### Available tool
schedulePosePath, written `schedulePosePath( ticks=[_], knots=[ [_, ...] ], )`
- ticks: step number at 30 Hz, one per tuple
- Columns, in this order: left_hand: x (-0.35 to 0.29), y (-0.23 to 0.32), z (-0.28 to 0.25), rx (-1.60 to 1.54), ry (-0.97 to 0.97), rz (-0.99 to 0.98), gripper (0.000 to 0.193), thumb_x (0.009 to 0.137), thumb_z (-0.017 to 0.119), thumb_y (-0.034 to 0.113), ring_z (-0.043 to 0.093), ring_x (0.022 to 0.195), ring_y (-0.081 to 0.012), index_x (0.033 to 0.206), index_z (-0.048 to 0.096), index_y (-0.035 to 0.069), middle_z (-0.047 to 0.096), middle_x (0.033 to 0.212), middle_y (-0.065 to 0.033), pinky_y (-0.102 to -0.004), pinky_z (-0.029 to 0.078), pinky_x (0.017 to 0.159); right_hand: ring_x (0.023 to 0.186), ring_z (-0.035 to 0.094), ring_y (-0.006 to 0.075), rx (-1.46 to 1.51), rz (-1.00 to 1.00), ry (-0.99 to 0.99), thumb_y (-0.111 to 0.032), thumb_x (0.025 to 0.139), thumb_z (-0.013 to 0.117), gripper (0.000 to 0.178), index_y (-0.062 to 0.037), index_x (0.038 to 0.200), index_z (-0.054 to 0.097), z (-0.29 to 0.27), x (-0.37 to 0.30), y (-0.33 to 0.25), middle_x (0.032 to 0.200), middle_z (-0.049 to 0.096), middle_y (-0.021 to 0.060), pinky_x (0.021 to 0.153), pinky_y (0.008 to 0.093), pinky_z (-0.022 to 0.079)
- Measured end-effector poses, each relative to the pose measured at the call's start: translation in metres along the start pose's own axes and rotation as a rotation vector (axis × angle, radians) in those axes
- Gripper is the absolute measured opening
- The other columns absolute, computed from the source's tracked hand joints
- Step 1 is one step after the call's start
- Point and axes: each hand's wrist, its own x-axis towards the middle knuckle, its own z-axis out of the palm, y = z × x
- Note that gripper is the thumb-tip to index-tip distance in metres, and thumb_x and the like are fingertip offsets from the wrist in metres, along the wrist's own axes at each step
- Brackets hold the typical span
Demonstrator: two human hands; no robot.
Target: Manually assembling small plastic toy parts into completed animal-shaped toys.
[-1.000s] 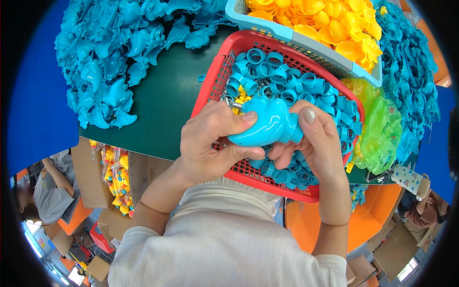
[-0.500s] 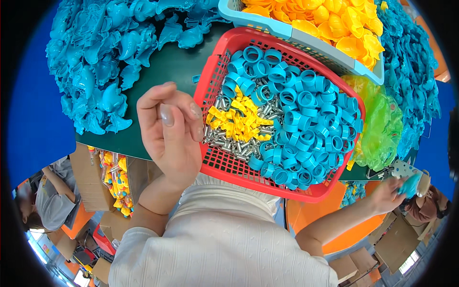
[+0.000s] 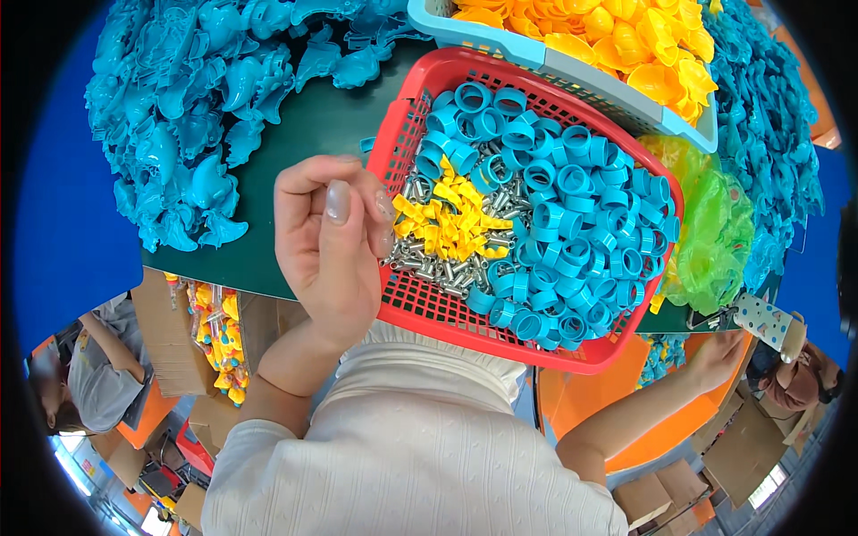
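Observation:
My left hand is raised just off the left wall of the red plastic basket. Its fingers are loosely bent, the thumb stands apart from them, and nothing shows between them. The basket holds many blue plastic rings, small yellow plastic pieces and short metal pins. Far to the right and lower down, my right hand is small in the picture. Its fingers look stretched out and nothing is visible in them. It is below a white, dotted object at the table edge.
Blue moulded shells heap up on the green table at left; another blue heap lies at right. Behind the basket is a light-blue crate of yellow shells. A green plastic bag touches its right side. A person is at far left.
The blue piece in my right hand has gone from view, and that hand has moved slightly. My left hand has shifted a little to the right, closer to the basket.

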Motion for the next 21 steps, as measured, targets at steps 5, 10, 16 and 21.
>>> schedulePosePath(
  ticks=[5, 10, 16, 21],
  knots=[
    [-0.005, 0.005, -0.006, 0.157, -0.081, 0.157, 0.015, 0.092, 0.043, 0.008, 0.042, 0.056, -0.0074, 0.105, 0.045, 0.002, 0.05, 0.074, -0.0059, -0.0194, 0.035, 0.049, 0.079, 0.043, 0.0134, -0.161, 0.035, -0.476, -0.008, 0.091, 0.043, 0.035, 0.0072, 0.122, 0.04, 0.213, -0.044, 0.074, 0.123, 0.045, 0.014, 0.072, 0.0266, 0.036],
    [0.016, 0.014, -0.068, 1.176, 0.072, 0.352, 0.015, 0.076, 0.063, 0.0, 0.054, 0.065, -0.015, 0.091, 0.061, 0.002, 0.06, 0.083, -0.0063, -0.0255, 0.043, 0.061, 0.071, 0.052, 0.0113, -0.448, -0.069, -0.779, -0.007, 0.089, 0.045, 0.024, 0.0031, 0.11, 0.051, 0.299, -0.112, 0.111, 0.104, 0.057, 0.016, 0.062, 0.0223, 0.043],
    [0.043, 0.017, -0.087, 1.4, 0.164, 0.32, 0.015, 0.077, 0.065, 0.008, 0.052, 0.066, -0.0156, 0.092, 0.063, 0.008, 0.06, 0.087, -0.0034, -0.0261, 0.043, 0.06, 0.067, 0.054, 0.0115, -0.641, -0.006, -1.084, 0.002, 0.085, 0.05, 0.016, 0.0009, 0.099, 0.056, 0.317, -0.151, 0.145, 0.096, 0.058, 0.0137, 0.059, 0.0219, 0.046],
    [0.039, 0.016, -0.088, 1.285, 0.168, 0.254, 0.018, 0.076, 0.067, 0.008, 0.053, 0.068, -0.0162, 0.094, 0.063, 0.008, 0.061, 0.087, -0.0046, -0.0268, 0.043, 0.061, 0.066, 0.054, 0.0104, -0.722, 0.038, -1.147, -0.002, 0.087, 0.049, 0.014, 0.0008, 0.099, 0.056, 0.299, -0.15, 0.153, 0.095, 0.059, 0.0127, 0.059, 0.0203, 0.044]
  ],
)
